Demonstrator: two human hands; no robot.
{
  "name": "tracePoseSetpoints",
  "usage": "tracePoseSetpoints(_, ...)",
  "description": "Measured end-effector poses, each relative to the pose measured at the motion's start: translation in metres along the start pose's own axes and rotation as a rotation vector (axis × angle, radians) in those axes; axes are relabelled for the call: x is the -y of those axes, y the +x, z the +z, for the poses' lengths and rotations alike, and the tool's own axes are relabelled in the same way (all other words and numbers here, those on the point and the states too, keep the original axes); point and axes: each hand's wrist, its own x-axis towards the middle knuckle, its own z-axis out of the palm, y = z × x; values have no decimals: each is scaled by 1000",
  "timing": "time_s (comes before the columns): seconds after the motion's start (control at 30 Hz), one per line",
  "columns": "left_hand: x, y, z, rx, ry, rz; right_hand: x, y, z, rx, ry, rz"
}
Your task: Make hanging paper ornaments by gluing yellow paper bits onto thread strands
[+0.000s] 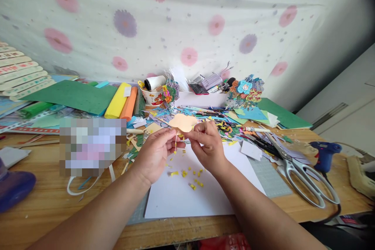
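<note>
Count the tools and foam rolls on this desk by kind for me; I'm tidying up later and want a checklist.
Scissors: 1
Glue gun, blue: 1
Foam rolls: 2, one yellow roll and one orange roll
Cup of supplies: 1
Total: 5
Both hands hold a peach paper cutout; pens at the back are too jumbled to count.

Large silver scissors (304,172) lie near the wooden table's (43,199) right edge, just beside a blue glue gun (324,155). Toward the back edge, a yellow foam roll (117,100) and an orange foam roll (129,103) rest side by side next to a green paper sheet (73,95). A patterned cup (152,95) stands behind mixed paper scraps (228,125). Flat wooden sticks (20,70) stack at the far left.
</note>
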Motion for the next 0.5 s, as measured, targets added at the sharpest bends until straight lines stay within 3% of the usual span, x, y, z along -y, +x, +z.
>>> tracePoseSetpoints(0.5, -1, -2, 3, -8, -117, -60, -1, 3, -3, 53, 74, 55)
